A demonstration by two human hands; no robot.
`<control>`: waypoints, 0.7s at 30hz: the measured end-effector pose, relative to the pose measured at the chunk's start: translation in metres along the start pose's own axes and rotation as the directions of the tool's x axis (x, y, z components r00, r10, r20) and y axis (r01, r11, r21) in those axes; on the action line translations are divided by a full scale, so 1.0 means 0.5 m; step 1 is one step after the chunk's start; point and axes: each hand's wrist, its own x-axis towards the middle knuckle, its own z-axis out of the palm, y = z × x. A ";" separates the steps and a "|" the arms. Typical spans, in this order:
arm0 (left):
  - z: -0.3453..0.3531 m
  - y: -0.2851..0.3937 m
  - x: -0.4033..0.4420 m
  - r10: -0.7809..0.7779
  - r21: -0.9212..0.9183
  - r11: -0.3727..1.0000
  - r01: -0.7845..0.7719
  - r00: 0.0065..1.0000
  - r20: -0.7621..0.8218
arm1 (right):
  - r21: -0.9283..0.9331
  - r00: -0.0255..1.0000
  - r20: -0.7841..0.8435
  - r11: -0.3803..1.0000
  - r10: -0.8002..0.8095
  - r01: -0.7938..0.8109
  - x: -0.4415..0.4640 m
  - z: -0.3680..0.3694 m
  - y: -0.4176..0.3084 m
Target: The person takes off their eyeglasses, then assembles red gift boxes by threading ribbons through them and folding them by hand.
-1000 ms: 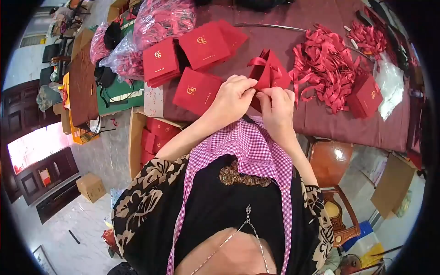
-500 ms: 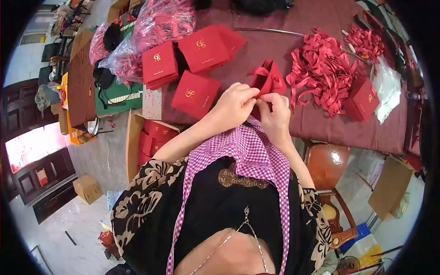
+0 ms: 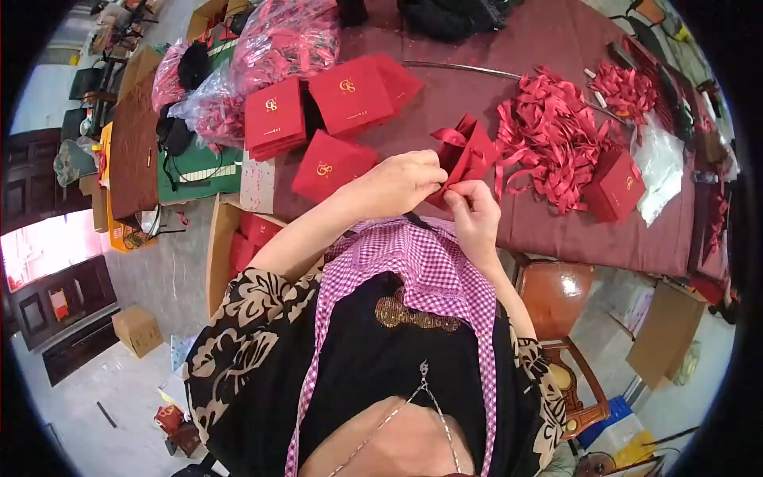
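Observation:
A small red paper gift bag [image 3: 474,156] stands tilted before me at the table's near side, a red ribbon loop sticking out at its top left. Against the bag's near left edge, my left hand [image 3: 404,181] is closed, its fingertips partly hidden. My right hand [image 3: 477,210] pinches the near edge between thumb and forefinger. Whether a ribbon end is also between the fingers is too small to make out. Left of my hands lies a flat red bag with gold lettering [image 3: 332,165]. A large heap of cut red ribbons [image 3: 550,139] spreads to the right.
Stacked red bags [image 3: 274,118] lie at the upper left, beside clear plastic sacks [image 3: 286,40] of red ribbon. Another red bag [image 3: 614,186] and a clear plastic bag [image 3: 661,171] sit at the right. A cardboard box [image 3: 222,254] stands below the table edge; a wooden chair [image 3: 556,294] is right.
My hands have moved slightly apart, with the right hand a little lower. The bag now shows more of its opening and side. The whole view has shifted slightly.

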 end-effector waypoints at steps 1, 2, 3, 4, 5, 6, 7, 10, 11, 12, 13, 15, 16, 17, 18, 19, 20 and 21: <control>0.001 -0.004 -0.001 0.000 -0.001 1.000 0.000 1.000 -0.002 | -0.183 0.992 0.050 0.975 -0.115 0.122 0.004 -0.011 -0.012; 0.000 -0.010 -0.003 -0.018 0.004 1.000 0.018 1.000 0.026 | -0.246 0.976 0.120 0.946 -0.184 0.209 0.016 -0.025 -0.029; 0.000 -0.013 -0.005 -0.038 0.011 0.999 0.038 0.998 0.054 | -0.300 0.950 0.193 0.907 -0.246 0.296 0.027 -0.042 -0.043; 0.000 -0.012 -0.007 -0.042 0.009 0.999 0.042 0.998 0.053 | -0.266 0.970 0.179 0.941 -0.165 0.209 0.032 -0.057 -0.059; 0.002 -0.009 -0.007 0.010 0.018 1.000 -0.011 0.999 0.046 | -0.385 0.919 0.200 0.835 -0.340 0.393 0.050 -0.072 -0.073; 0.006 -0.007 -0.007 0.064 0.025 0.998 -0.065 0.997 0.038 | -0.455 0.887 0.257 0.761 -0.384 0.462 0.065 -0.081 -0.107; 0.010 -0.007 -0.005 0.063 0.019 0.998 -0.064 0.997 0.039 | -0.515 0.850 0.319 0.676 -0.419 0.527 0.075 -0.085 -0.130; 0.002 0.005 0.003 0.100 0.045 0.994 -0.104 0.991 0.088 | -0.498 0.742 0.563 0.567 -0.364 0.656 0.104 -0.088 -0.095; 0.001 0.004 0.003 0.101 0.043 0.994 -0.105 0.991 0.086 | -0.453 0.720 0.601 0.596 -0.346 0.664 0.113 -0.092 -0.095; -0.001 0.000 0.003 0.083 0.009 0.996 -0.084 0.993 0.085 | -0.451 0.717 0.605 0.593 -0.346 0.667 0.118 -0.100 -0.101; -0.004 -0.005 0.003 0.062 -0.025 0.998 -0.060 0.994 0.085 | -0.404 0.682 0.648 0.605 -0.340 0.686 0.124 -0.105 -0.107; -0.015 -0.015 0.003 0.055 -0.069 0.996 -0.051 0.996 0.068 | -0.342 0.651 0.685 0.645 -0.328 0.684 0.125 -0.106 -0.115; -0.021 -0.016 0.002 0.053 -0.093 0.995 -0.045 0.995 0.081 | -0.342 0.650 0.686 0.644 -0.326 0.684 0.128 -0.107 -0.119; -0.025 -0.018 0.002 0.051 -0.117 0.992 -0.039 0.994 0.095 | -0.334 0.641 0.693 0.641 -0.330 0.691 0.130 -0.108 -0.125; -0.031 -0.024 0.006 0.055 -0.139 0.989 -0.044 0.996 0.073 | -0.325 0.632 0.699 0.639 -0.335 0.698 0.132 -0.109 -0.128; -0.045 -0.034 0.009 0.032 -0.135 0.990 -0.035 0.999 -0.024 | -0.324 0.631 0.700 0.639 -0.334 0.698 0.132 -0.111 -0.128; -0.065 -0.046 0.011 0.010 -0.130 0.991 -0.026 0.992 -0.122 | -0.308 0.623 0.712 0.653 -0.324 0.692 0.131 -0.115 -0.127; -0.088 -0.060 0.009 -0.121 -0.204 0.976 0.080 0.973 -0.196 | -0.294 0.615 0.723 0.667 -0.314 0.685 0.130 -0.120 -0.125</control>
